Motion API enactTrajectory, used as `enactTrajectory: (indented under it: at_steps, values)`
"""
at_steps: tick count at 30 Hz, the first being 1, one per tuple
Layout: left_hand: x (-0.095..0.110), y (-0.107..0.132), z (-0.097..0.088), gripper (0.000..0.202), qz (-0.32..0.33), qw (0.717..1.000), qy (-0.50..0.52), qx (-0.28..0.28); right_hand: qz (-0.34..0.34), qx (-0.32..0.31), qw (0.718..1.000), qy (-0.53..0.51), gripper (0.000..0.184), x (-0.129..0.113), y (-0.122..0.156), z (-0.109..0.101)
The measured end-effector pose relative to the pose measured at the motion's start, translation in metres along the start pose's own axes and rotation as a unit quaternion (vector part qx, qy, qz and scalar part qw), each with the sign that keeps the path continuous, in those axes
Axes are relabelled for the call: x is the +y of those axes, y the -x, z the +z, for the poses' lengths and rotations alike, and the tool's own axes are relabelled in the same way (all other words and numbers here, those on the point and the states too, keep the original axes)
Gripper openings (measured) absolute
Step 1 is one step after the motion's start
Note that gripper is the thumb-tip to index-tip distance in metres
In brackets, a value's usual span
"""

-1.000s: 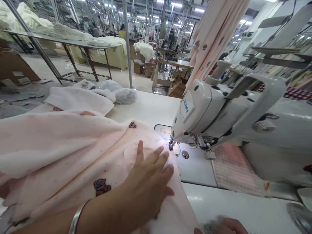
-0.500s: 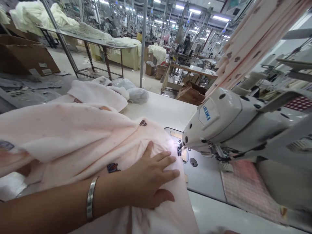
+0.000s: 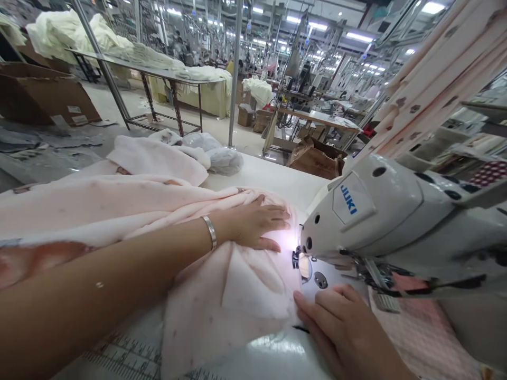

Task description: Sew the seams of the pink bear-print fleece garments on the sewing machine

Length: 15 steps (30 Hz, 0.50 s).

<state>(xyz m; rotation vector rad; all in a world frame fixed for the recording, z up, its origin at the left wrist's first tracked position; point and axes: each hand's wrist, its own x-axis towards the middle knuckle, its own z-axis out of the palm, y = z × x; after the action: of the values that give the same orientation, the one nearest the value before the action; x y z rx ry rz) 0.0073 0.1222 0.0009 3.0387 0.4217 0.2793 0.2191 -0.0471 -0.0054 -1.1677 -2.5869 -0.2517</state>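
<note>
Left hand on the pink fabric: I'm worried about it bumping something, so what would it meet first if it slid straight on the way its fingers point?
The left hand would probably meet the white Juki sewing machine head first, just past its fingertips, though depth is hard to judge from this view.

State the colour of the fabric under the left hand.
The fabric is pale pink with small darker flecks, shown best in the head view.

Bright all over here, ceiling lights (image 3: 358, 37) blazing across the hall, and a hot white glow by the sewing machine (image 3: 368, 211) flaring on the cloth (image 3: 279, 240)! Glare streaks the table (image 3: 273, 343), shadows stay soft, the far rows turn slightly hazy, and the frame bends hard at the edges
</note>
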Motion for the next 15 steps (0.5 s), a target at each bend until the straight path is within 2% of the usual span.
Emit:
enactTrajectory:
  at_steps: [3, 6, 9, 11, 14, 15]
  values:
    - [-0.019, -0.009, -0.004, 0.050, 0.002, 0.999, -0.036, -0.004, -0.009, -0.011, 0.999, 0.045, 0.027, 0.012, -0.003, 0.011]
    - [-0.039, -0.016, -0.008, 0.049, -0.011, 0.997, -0.070, -0.005, -0.004, 0.009, 0.998, 0.065, 0.029, 0.018, -0.008, 0.019]
    - [-0.041, -0.015, -0.006, 0.048, -0.035, 0.996, -0.082, -0.007, 0.008, 0.021, 0.999, 0.045, 0.027, 0.016, -0.012, 0.018]
    - [-0.018, -0.006, -0.001, 0.051, -0.099, 0.992, -0.079, -0.008, 0.021, 0.005, 1.000, -0.012, 0.023, 0.011, -0.012, 0.009]
    - [0.049, 0.021, 0.009, 0.060, -0.246, 0.966, -0.081, -0.013, 0.049, 0.005, 0.994, -0.101, 0.016, -0.006, 0.000, -0.011]
    - [0.072, 0.030, 0.010, 0.060, -0.266, 0.960, -0.086, -0.012, 0.062, 0.018, 0.992, -0.110, 0.015, -0.013, 0.007, -0.017]
